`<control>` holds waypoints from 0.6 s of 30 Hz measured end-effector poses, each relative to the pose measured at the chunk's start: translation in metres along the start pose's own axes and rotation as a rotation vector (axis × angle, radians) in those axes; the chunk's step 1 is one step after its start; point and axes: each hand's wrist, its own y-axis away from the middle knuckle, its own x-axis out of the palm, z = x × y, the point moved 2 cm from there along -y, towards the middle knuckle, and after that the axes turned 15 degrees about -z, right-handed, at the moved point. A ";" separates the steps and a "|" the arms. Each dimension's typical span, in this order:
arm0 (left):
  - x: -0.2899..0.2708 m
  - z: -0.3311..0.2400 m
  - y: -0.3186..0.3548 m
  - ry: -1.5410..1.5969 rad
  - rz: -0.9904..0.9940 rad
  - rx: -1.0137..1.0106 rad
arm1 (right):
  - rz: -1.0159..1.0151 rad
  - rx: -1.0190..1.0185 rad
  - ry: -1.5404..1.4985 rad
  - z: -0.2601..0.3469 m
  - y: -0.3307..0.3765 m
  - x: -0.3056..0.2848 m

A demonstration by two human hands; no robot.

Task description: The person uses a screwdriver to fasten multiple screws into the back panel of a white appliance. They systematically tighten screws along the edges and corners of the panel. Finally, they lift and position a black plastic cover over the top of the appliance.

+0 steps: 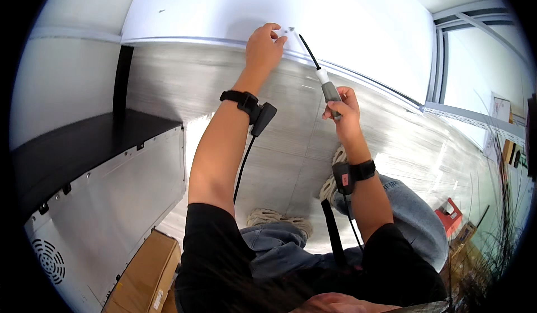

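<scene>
In my right hand [345,111] is a screwdriver [330,92] with a grey and white handle and a long black shaft. Its tip points up and left, over a white tabletop [347,11]. My left hand [264,47] hovers at or rests on the near edge of that top, thumb and forefinger apart with a gap between them. Just beyond these fingertips are a few small metal pieces [291,29], too small to name for sure. The screwdriver's tip stays a little to the right of them, apart. Some of my left fingers are curled and partly hidden.
At left stands a metal cabinet [117,201] with a black top, and a cardboard box [140,274] beside it. A red object [449,217] lies on the floor at right. Metal framing [439,61] rises at the table's right end. Cables hang from both wrist straps.
</scene>
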 end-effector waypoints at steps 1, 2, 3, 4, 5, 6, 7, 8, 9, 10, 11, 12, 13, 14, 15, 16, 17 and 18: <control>0.012 -0.003 -0.003 -0.027 0.010 0.013 | -0.027 -0.022 0.010 0.000 -0.003 -0.010; 0.022 -0.006 -0.005 -0.056 0.031 0.026 | -0.063 -0.036 0.017 0.000 -0.004 -0.018; 0.030 -0.008 -0.007 -0.087 0.050 0.039 | -0.061 -0.033 0.007 0.001 -0.005 -0.025; 0.034 -0.009 -0.011 -0.110 0.014 0.070 | -0.064 -0.041 -0.002 0.004 -0.009 -0.030; 0.037 -0.007 -0.014 -0.129 -0.017 0.103 | -0.074 -0.051 -0.011 0.006 -0.010 -0.031; 0.041 -0.006 -0.017 -0.148 -0.050 0.136 | -0.082 -0.061 -0.020 0.009 -0.010 -0.033; 0.046 -0.005 -0.018 -0.123 -0.054 0.116 | -0.083 -0.059 -0.043 0.010 -0.012 -0.035; 0.048 -0.005 -0.019 -0.122 -0.051 0.113 | -0.078 -0.055 -0.067 0.013 -0.014 -0.037; 0.050 -0.004 -0.019 -0.121 -0.049 0.109 | -0.073 -0.050 -0.090 0.015 -0.016 -0.039; 0.054 -0.005 -0.018 -0.121 -0.047 0.104 | -0.079 -0.050 -0.072 0.017 -0.016 -0.040; 0.059 -0.007 -0.022 -0.099 -0.020 0.085 | -0.076 -0.049 -0.061 0.020 -0.021 -0.038; 0.064 -0.010 -0.025 -0.078 0.007 0.065 | -0.072 -0.048 -0.048 0.024 -0.026 -0.038; 0.068 -0.014 -0.025 -0.057 0.033 0.044 | -0.065 -0.058 -0.039 0.026 -0.030 -0.041; 0.072 -0.016 -0.024 0.040 0.054 -0.040 | -0.060 -0.067 -0.032 0.029 -0.033 -0.042; 0.077 -0.020 -0.018 0.138 0.072 -0.126 | -0.052 -0.077 -0.023 0.031 -0.034 -0.044; 0.079 -0.022 -0.010 0.236 0.087 -0.212 | -0.011 -0.066 -0.006 0.032 -0.033 -0.048; 0.078 -0.025 0.000 0.475 0.184 -0.379 | 0.031 -0.067 0.001 0.033 -0.031 -0.051; 0.069 -0.028 0.015 0.601 0.197 -0.511 | 0.070 -0.070 0.007 0.035 -0.021 -0.054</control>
